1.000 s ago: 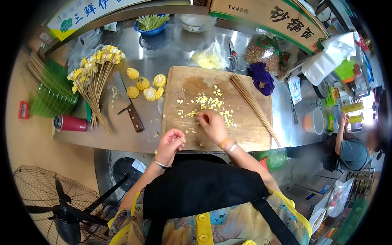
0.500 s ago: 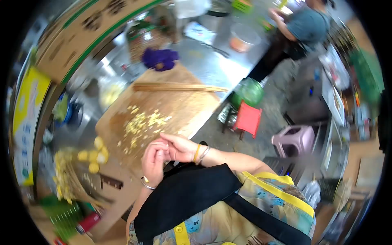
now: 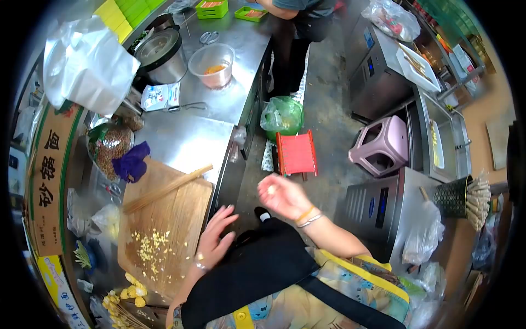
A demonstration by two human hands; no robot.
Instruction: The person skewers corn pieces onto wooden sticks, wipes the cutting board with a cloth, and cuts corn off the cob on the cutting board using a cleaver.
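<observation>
My left hand (image 3: 215, 238) is open, fingers spread, at the right edge of the wooden cutting board (image 3: 186, 219). Out over the floor, my right hand (image 3: 284, 198) has its fingers curled, with a small pale piece (image 3: 271, 189) showing in it. Chopped yellow and white bits (image 3: 150, 249) lie scattered on the board. A bundle of thin wooden sticks (image 3: 167, 188) crosses the board's upper part. A purple cloth (image 3: 131, 162) rests at its upper left corner.
A green bin (image 3: 282, 116) and red stool (image 3: 296, 155) stand on the floor. Beyond them is another person (image 3: 290, 44). To the right are a pink stool (image 3: 382, 145) and steel appliances (image 3: 372, 211). A plastic tub (image 3: 212, 66) sits on the counter.
The view has turned right, toward the aisle. My hands, together half a second before, have parted. My left hand has opened, and my right hand has moved out over the floor.
</observation>
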